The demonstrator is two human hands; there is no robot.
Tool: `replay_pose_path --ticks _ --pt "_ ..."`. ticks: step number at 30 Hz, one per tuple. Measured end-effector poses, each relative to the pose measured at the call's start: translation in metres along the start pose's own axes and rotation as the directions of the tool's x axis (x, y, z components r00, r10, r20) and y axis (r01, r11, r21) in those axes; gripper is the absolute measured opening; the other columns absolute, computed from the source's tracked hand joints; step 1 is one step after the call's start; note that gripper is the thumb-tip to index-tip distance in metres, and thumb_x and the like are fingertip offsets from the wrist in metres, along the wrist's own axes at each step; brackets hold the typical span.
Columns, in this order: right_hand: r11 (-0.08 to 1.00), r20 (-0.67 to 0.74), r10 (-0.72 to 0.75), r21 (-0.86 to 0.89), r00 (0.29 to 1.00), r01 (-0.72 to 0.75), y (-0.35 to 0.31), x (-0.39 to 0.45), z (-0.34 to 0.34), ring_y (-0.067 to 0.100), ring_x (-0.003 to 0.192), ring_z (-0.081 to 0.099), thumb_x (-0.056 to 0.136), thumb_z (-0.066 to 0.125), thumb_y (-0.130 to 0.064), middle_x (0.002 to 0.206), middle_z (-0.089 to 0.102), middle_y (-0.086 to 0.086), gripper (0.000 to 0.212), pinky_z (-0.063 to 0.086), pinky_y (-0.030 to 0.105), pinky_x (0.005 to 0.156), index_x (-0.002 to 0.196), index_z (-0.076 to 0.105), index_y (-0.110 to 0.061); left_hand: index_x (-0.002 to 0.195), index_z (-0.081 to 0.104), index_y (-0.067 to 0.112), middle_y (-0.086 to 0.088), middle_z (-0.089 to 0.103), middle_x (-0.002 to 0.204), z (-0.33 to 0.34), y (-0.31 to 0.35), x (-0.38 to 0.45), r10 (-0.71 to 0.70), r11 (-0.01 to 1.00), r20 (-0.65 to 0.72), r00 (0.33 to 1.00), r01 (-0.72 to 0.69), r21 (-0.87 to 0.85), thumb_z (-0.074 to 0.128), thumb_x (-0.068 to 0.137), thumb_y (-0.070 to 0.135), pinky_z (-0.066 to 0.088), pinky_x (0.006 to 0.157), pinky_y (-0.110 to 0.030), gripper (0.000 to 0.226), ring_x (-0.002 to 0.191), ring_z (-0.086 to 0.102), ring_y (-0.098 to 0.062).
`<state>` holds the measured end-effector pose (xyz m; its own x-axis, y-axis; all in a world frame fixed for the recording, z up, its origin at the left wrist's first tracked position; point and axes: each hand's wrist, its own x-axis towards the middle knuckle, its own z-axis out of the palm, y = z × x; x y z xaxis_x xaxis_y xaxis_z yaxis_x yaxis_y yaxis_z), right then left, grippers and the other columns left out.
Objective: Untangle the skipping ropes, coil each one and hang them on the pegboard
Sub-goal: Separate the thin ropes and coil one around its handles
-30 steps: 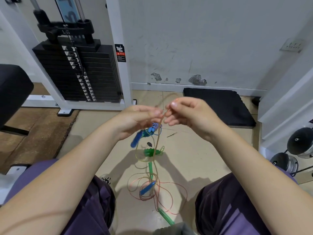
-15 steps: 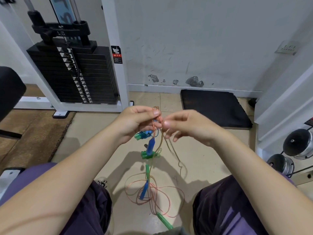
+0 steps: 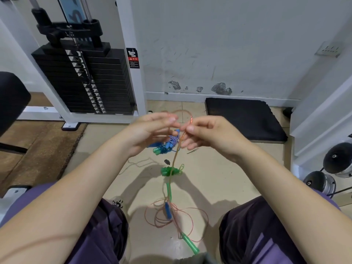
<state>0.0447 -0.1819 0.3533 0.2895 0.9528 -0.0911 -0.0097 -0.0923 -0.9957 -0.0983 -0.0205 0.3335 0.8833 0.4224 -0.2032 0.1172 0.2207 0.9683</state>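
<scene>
Orange rope (image 3: 176,155) in both hands, R hand (image 3: 207,134) & L hand (image 3: 152,130)

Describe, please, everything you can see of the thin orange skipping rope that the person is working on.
The orange rope is a thin, translucent, plastic-looking cord. Its top arches in a small loop between the two raised hands: the right hand pinches it, and the left hand holds the other side. From there it hangs down past a green handle and ends in loose, overlapping loops on the tiled floor, tangled with blue and green handles.
</scene>
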Motion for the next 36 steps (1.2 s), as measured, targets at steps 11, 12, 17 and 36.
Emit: replay_pose_path --ticks 11,12,17,36 --pt "0.921 -0.317 -0.101 0.328 0.943 0.209 -0.009 0.001 -0.017 0.026 0.082 0.074 0.099 0.051 -0.009 0.082 0.071 0.014 0.016 0.059 0.026 0.070 0.104 0.061 0.002 0.101 0.076 0.019 -0.007 0.075 0.110 0.011 -0.013 -0.003 -0.118 0.967 0.292 0.949 0.043 0.252 0.073 0.088 0.024 0.055 0.082 -0.029 0.015 0.092 0.072 -0.021" --pt "0.922 -0.333 -0.091 0.329 0.938 0.206 -0.008 0.001 -0.018 0.027 0.083 0.074 0.099 0.052 -0.009 0.084 0.070 0.015 0.017 0.059 0.027 0.071 0.108 0.060 0.003 0.097 0.076 0.017 -0.008 0.076 0.107 0.014 -0.014 -0.002 -0.101 0.966 0.270 0.957 0.029 0.257 0.074 0.087 0.022 0.056 0.078 -0.027 0.011 0.087 0.072 -0.020" --pt "0.992 -0.200 0.006 0.123 0.980 0.019 -0.004 -0.007 -0.015 0.028 0.072 0.069 0.084 0.068 -0.026 0.088 0.070 0.015 0.035 0.056 0.031 0.061 0.109 0.059 -0.003 0.084 0.078 0.018 -0.007 0.076 0.090 0.021 -0.008 0.003 0.048 0.990 0.157 0.986 -0.068 0.126 0.075 0.078 0.026 0.056 0.065 -0.022 0.010 0.073 0.073 -0.019" --pt "0.995 -0.047 0.049 -0.088 0.998 -0.053 0.001 -0.005 -0.003 0.026 0.073 0.071 0.096 0.058 -0.011 0.087 0.070 0.019 0.016 0.060 0.028 0.069 0.095 0.066 0.003 0.118 0.064 0.017 -0.005 0.076 0.104 -0.008 0.006 -0.004 0.031 0.995 -0.024 0.999 -0.029 0.095 0.085 0.069 0.032 0.049 0.097 -0.040 0.055 0.089 0.071 -0.015"
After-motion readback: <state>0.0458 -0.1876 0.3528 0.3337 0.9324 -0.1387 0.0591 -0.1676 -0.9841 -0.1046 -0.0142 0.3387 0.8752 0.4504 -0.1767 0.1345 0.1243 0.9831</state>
